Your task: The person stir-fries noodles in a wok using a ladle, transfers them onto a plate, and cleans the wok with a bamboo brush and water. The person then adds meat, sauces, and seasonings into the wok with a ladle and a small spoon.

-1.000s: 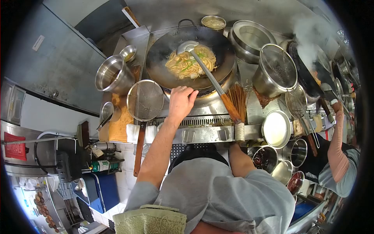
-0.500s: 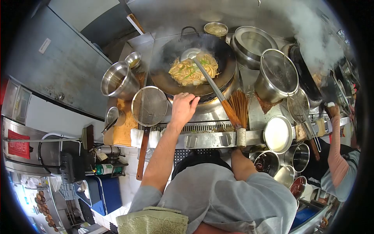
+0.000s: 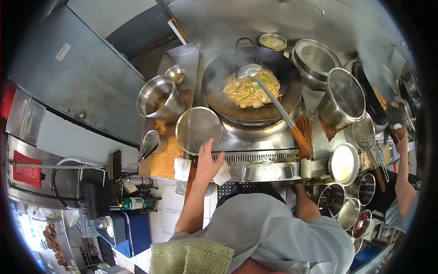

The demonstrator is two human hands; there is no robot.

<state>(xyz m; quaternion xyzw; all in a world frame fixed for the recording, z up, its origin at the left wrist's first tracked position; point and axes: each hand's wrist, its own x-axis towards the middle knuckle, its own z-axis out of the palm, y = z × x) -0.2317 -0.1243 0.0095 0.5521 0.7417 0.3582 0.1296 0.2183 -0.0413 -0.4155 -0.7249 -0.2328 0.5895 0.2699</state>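
My left hand is open, fingers apart, over the counter's front edge between the ends of a folded white cloth. Its fingertips overlap the lower rim of a round mesh strainer; I cannot tell whether they touch. My right forearm reaches toward the counter front, its hand hidden at the edge. Behind, a black wok on the burner holds steaming noodles with green pieces. A ladle rests in it, bowl on the noodles, wooden handle toward the front. Beside that handle lies a bamboo wok brush.
Left of the wok stand a steel pot and a small bowl. At right are a pot with a strainer on top, a bowl of white contents and several sauce containers. A co-worker's arm works at another wok.
My left hand has dropped from the wok's near rim to the white cloth, its fingers spreading. The view has shifted, so the counter appears farther right. The ladle stays in the wok.
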